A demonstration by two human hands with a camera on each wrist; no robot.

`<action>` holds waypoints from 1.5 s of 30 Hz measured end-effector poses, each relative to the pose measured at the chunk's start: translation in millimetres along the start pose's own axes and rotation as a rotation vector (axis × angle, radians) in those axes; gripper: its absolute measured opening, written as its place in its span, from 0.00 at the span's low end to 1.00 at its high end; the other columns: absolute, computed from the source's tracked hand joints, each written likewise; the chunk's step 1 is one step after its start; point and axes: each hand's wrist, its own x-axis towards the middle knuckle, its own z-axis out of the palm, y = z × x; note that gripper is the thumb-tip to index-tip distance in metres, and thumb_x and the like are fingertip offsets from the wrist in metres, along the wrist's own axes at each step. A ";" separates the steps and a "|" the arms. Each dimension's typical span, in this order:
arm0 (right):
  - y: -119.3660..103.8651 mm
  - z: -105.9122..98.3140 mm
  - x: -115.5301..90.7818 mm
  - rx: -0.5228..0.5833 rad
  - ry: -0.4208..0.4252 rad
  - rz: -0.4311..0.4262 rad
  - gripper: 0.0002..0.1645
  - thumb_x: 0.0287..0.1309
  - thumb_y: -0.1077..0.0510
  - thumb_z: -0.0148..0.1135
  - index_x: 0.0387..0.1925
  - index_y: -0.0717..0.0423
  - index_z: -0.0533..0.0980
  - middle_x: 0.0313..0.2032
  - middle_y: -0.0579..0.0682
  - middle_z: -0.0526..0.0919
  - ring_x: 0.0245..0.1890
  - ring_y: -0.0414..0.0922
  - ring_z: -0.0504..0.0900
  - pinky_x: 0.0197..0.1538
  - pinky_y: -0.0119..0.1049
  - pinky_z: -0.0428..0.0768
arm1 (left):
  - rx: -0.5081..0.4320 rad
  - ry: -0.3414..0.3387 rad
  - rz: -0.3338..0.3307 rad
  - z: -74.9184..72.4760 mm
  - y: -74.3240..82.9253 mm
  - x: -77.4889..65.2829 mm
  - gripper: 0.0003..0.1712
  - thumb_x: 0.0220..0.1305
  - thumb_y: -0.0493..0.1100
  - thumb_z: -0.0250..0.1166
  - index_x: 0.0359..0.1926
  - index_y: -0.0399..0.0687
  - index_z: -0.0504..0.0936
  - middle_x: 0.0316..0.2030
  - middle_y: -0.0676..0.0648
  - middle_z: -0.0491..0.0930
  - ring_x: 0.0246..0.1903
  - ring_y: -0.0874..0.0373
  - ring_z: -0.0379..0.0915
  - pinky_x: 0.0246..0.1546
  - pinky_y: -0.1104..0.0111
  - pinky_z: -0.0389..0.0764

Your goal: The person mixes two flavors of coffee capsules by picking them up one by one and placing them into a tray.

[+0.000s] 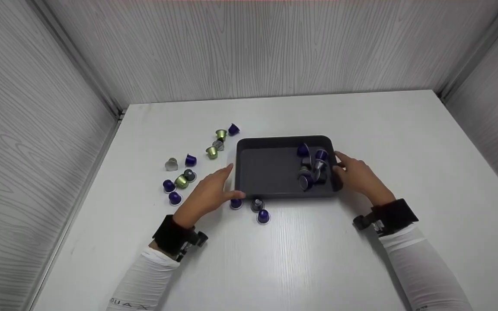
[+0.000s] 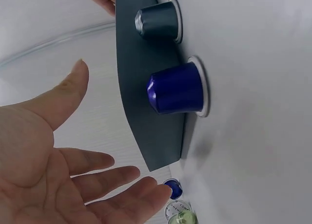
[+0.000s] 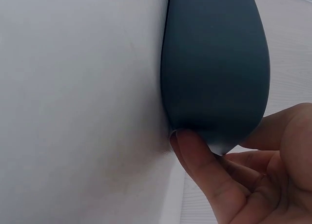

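Observation:
A dark grey rectangular tray [image 1: 266, 170] sits on the white table with several purple, silver and dark coffee capsules [image 1: 321, 154] jumbled at its right end. My right hand [image 1: 359, 176] holds the tray's right end; in the right wrist view the thumb [image 3: 192, 148] meets the tray's lower edge by the corner. At the left end, my left hand [image 1: 208, 192] spreads its thumb and fingers beside the tray. The left wrist view shows that palm [image 2: 24, 156] holding nothing. A purple capsule [image 2: 178, 89] and a dark green one [image 2: 160, 21] stand along the tray's front wall.
Several loose capsules lie left of the tray, among them a green one [image 1: 182, 181], a purple one [image 1: 190, 160] and a pale one [image 1: 171, 164]. Behind the table [image 1: 301, 259] rises a grey wood-grain panel [image 1: 249, 52], with more panels at both sides.

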 end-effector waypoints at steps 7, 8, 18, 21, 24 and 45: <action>0.5 0.7 1.6 0.007 -0.004 0.002 0.34 0.73 0.58 0.46 0.73 0.66 0.53 0.54 0.71 0.77 0.49 0.62 0.79 0.52 0.56 0.74 | 0.017 -0.041 -0.029 6.2 -4.3 -8.2 0.55 0.58 0.58 0.70 0.74 0.36 0.54 0.69 0.37 0.62 0.67 0.42 0.59 0.66 0.54 0.61; 0.4 0.6 1.8 0.008 -0.003 0.002 0.34 0.73 0.58 0.46 0.73 0.66 0.53 0.54 0.71 0.77 0.49 0.62 0.79 0.52 0.56 0.74 | 0.018 -0.042 -0.031 6.9 -4.5 -8.8 0.54 0.58 0.58 0.70 0.74 0.36 0.54 0.68 0.36 0.63 0.67 0.42 0.60 0.66 0.54 0.62; 1.8 0.5 2.1 0.004 0.003 0.001 0.33 0.72 0.58 0.46 0.73 0.67 0.53 0.53 0.71 0.77 0.48 0.61 0.80 0.51 0.55 0.75 | 0.049 -0.019 0.024 17.2 -3.6 -8.4 0.45 0.57 0.55 0.71 0.70 0.40 0.67 0.50 0.42 0.81 0.47 0.48 0.76 0.49 0.54 0.75; 1.6 0.3 2.1 0.000 0.002 -0.007 0.33 0.72 0.58 0.46 0.73 0.67 0.53 0.53 0.71 0.77 0.49 0.62 0.79 0.51 0.56 0.74 | 0.065 -0.004 0.045 20.4 -3.7 -6.2 0.36 0.58 0.54 0.72 0.64 0.45 0.74 0.37 0.49 0.81 0.35 0.53 0.73 0.38 0.57 0.75; 1.4 0.2 2.0 -0.008 -0.001 -0.010 0.33 0.72 0.58 0.45 0.73 0.67 0.53 0.54 0.71 0.77 0.51 0.63 0.78 0.53 0.56 0.74 | 0.076 0.004 0.046 22.3 -3.3 -4.9 0.27 0.58 0.52 0.71 0.56 0.47 0.79 0.31 0.52 0.78 0.32 0.55 0.70 0.34 0.59 0.72; -0.4 1.7 1.4 -0.019 0.030 -0.021 0.33 0.72 0.58 0.47 0.72 0.68 0.55 0.51 0.70 0.79 0.42 0.59 0.80 0.47 0.54 0.75 | 0.145 0.057 0.065 23.8 -4.7 -1.8 0.09 0.61 0.45 0.69 0.34 0.44 0.81 0.27 0.48 0.80 0.29 0.52 0.75 0.31 0.57 0.74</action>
